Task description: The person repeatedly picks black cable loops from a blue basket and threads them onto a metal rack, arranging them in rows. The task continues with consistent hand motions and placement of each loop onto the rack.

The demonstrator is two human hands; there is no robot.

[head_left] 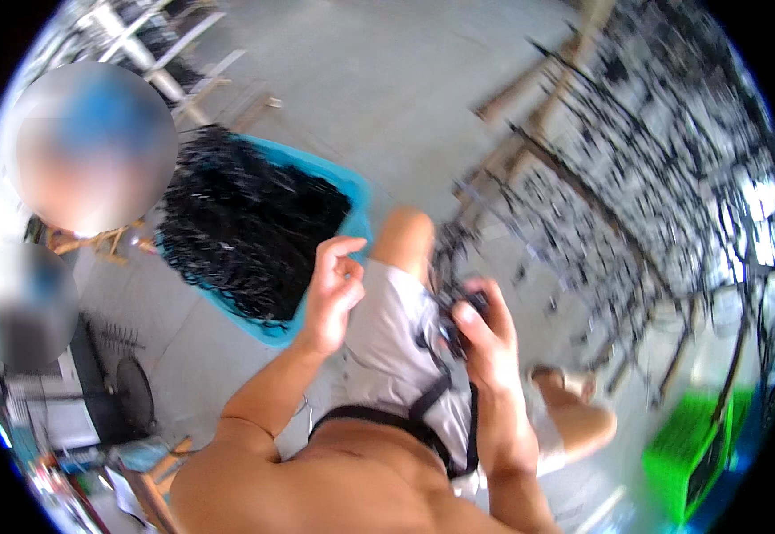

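My left hand (334, 298) is raised over my left thigh, beside the near right edge of a blue tub. Its index finger reaches out, the others are loosely curled, and nothing shows between them. The blue tub (316, 163) is heaped with thin, curly black strips (250, 214). Over my lap, my right hand (492, 334) is closed round a bunch of small black pieces (452, 320). Part of the bunch is hidden by the fingers and blurred, so its exact kind cannot be told. More dark pieces hang just beyond that hand.
A large rack (583, 178) hung with many small dark parts slants across the right. Below it stands a bright green crate (681, 449). Two blurred-out patches lie at the left, near a black fan-like round object (134, 392). White rails (143, 58) cross the upper left.
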